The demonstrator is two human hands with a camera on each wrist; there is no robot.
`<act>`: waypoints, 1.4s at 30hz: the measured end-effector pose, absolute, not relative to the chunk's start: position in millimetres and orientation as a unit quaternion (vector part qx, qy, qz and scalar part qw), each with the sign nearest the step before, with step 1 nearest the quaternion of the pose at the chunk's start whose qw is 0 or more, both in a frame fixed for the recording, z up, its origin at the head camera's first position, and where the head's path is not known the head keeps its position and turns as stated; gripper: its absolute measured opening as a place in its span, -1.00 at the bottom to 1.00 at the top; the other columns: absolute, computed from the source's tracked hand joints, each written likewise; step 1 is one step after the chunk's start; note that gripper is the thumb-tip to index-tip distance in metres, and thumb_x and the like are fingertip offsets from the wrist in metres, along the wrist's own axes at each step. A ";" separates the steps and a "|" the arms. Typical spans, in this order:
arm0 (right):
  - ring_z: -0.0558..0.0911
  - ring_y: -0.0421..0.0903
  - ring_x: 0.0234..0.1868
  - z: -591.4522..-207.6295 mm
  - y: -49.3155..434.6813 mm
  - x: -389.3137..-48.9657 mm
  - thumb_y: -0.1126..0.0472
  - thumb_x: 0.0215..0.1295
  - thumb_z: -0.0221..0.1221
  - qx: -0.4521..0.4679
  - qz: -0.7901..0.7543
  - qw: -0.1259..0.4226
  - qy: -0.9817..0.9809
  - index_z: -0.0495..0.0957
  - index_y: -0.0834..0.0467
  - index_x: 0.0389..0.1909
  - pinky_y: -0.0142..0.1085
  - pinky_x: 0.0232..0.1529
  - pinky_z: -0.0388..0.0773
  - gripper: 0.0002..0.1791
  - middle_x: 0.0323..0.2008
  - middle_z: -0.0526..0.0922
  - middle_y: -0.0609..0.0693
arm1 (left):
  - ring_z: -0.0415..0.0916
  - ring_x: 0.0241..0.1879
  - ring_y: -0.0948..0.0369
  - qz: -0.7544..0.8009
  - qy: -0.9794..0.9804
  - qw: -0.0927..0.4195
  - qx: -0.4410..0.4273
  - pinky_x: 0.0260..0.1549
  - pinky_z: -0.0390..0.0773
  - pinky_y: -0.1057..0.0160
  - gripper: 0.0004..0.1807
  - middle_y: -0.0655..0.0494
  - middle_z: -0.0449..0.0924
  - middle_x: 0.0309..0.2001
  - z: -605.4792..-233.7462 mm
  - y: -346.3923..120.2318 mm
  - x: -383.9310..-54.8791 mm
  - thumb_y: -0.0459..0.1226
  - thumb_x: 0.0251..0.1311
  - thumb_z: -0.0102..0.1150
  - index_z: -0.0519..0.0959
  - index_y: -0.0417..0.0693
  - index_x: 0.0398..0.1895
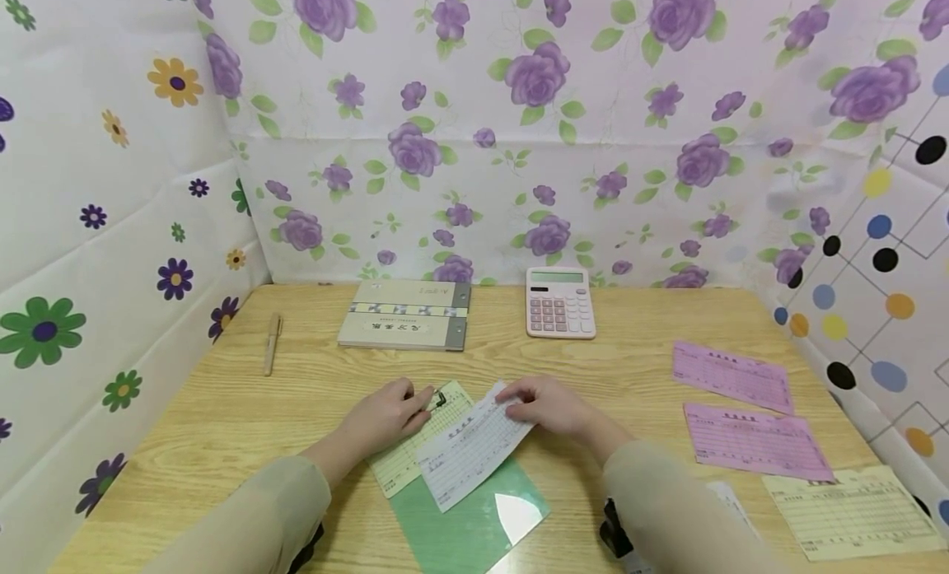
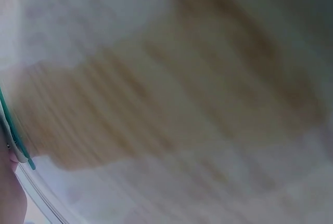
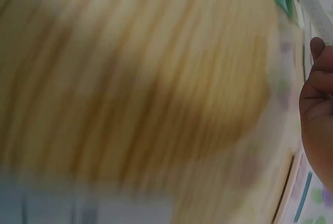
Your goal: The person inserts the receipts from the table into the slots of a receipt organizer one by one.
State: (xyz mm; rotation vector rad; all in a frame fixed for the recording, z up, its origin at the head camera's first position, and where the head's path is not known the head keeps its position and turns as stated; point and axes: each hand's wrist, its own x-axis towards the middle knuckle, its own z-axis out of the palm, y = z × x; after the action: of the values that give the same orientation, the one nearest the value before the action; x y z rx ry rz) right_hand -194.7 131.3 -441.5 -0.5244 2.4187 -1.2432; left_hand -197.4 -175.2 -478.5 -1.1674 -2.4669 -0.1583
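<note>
A green clipboard (image 1: pixel 474 516) lies at the front middle of the table, with a yellow slip (image 1: pixel 400 463) on its upper part. My left hand (image 1: pixel 385 417) rests over that slip's left edge, its thumb and fingers at the small black-and-wire clip (image 1: pixel 441 399) near the top. Between finger and thumb, my right hand (image 1: pixel 549 405) pinches a white printed slip (image 1: pixel 474 450) by its upper right corner. The white slip slants across the yellow one and the board. In the right wrist view the right hand (image 3: pixel 318 115) shows at the edge; the left wrist view is mostly blurred.
Two pink slips (image 1: pixel 756 441) and another yellow slip (image 1: pixel 853 512) lie at the right. Part of a white paper (image 1: pixel 730 504) shows beside the right sleeve. At the back are a notebook (image 1: pixel 404 315) and a pink calculator (image 1: pixel 560 302); a pen (image 1: pixel 273 343) lies at left.
</note>
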 end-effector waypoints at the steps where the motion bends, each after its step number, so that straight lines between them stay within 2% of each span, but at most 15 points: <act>1: 0.47 -0.15 -0.14 -442.4 126.3 -194.6 0.16 0.25 0.18 -0.195 -0.434 0.186 0.860 0.63 -0.04 -0.08 -0.21 -0.07 0.38 -0.78 -0.17 0.56 -0.11 | 0.20 -0.52 0.29 -0.057 -0.884 0.200 -0.418 -0.58 0.30 0.40 -0.55 0.08 0.35 -0.41 -478.6 -175.3 -197.7 -0.16 0.15 0.25 0.56 -0.18 0.08; 17: 0.51 -0.20 -0.21 -448.0 88.2 -196.5 0.18 0.25 0.18 -0.232 -0.419 0.198 0.855 0.65 0.03 -0.12 -0.23 -0.09 0.42 -0.80 -0.20 0.59 -0.15 | 0.22 -0.54 0.30 -0.058 -0.884 0.189 -0.424 -0.61 0.31 0.42 -0.56 0.09 0.37 -0.40 -474.4 -173.8 -200.1 -0.17 0.18 0.21 0.55 -0.20 0.09; 27: 0.50 -0.20 -0.24 -450.4 72.9 -198.1 0.14 0.22 0.18 -0.237 -0.391 0.183 0.870 0.63 0.09 -0.10 -0.26 -0.12 0.41 -0.75 -0.29 0.59 -0.14 | 0.21 -0.51 0.30 -0.064 -0.902 0.127 -0.407 -0.58 0.30 0.41 -0.52 0.11 0.34 -0.37 -471.5 -174.9 -200.0 -0.12 0.24 0.14 0.50 -0.19 0.15; 31: 0.49 -0.18 -0.24 -451.6 68.4 -197.5 0.14 0.22 0.18 -0.248 -0.380 0.172 0.874 0.63 0.11 -0.11 -0.25 -0.12 0.41 -0.75 -0.27 0.60 -0.11 | 0.18 -0.53 0.34 -0.078 -0.903 0.110 -0.409 -0.59 0.28 0.43 -0.50 0.14 0.32 -0.37 -469.5 -177.4 -201.7 -0.10 0.22 0.16 0.50 -0.18 0.16; 38: 0.49 -0.20 -0.22 -457.9 64.9 -196.0 0.07 0.18 0.21 -0.236 -0.363 0.179 0.884 0.61 0.04 -0.10 -0.25 -0.08 0.42 -0.72 -0.24 0.60 -0.16 | 0.18 -0.57 0.34 -0.033 -0.883 0.137 -0.448 -0.63 0.28 0.47 -0.55 0.10 0.34 -0.41 -467.8 -177.3 -201.7 -0.20 0.22 0.14 0.50 -0.28 0.12; 42: 0.50 -0.20 -0.17 -460.1 64.0 -195.6 0.02 0.14 0.26 -0.231 -0.355 0.176 0.889 0.59 0.03 -0.05 -0.23 -0.03 0.42 -0.65 -0.17 0.60 -0.15 | 0.17 -0.56 0.33 -0.023 -0.892 0.106 -0.439 -0.63 0.27 0.46 -0.53 0.08 0.32 -0.40 -464.0 -174.4 -200.4 -0.20 0.27 0.10 0.45 -0.30 0.16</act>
State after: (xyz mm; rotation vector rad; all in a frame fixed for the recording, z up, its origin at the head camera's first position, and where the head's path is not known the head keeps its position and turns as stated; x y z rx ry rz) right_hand -195.6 64.0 -460.1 -0.6557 2.5170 -1.0050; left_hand -200.4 -174.4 -464.0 -1.2942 -2.6258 -0.0671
